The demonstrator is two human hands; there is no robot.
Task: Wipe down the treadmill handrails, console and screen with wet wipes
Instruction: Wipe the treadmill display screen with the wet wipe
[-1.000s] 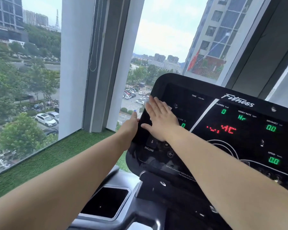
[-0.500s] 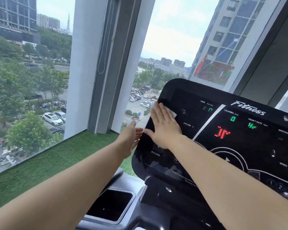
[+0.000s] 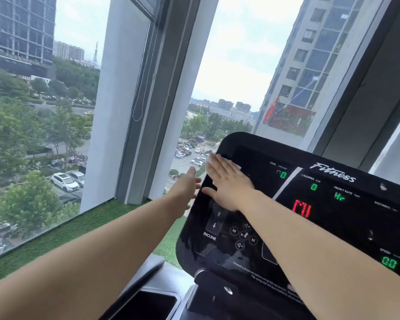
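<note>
- Black and glossy, the treadmill console point(image 3: 346, 234) fills the head view from three to five o'clock, its lit face tilted up toward me.
- My right hand point(image 3: 229, 183) lies flat on the console's ten-o'clock corner, fingers straight and close together, thumb spread toward eight o'clock.
- The white wet wipe point(image 3: 236, 166) is pinned under that palm. Only its edges show, past my fingertips at twelve o'clock and beside my little finger at two o'clock.
- My left hand point(image 3: 185, 188) reaches out just beside the console's nine-o'clock edge, fingers straight and slightly apart, holding nothing. I cannot tell whether it touches the edge.
- Red digits point(image 3: 301, 209) glow at three o'clock from my right wrist, with green readouts around them.
- The INCLINE keys point(image 3: 215, 220) sit at six o'clock from my right hand.
- A dark tray point(image 3: 148, 306) lies at six o'clock in the view, and green turf point(image 3: 44, 241) runs below the window point(image 3: 236, 77) at nine o'clock.
</note>
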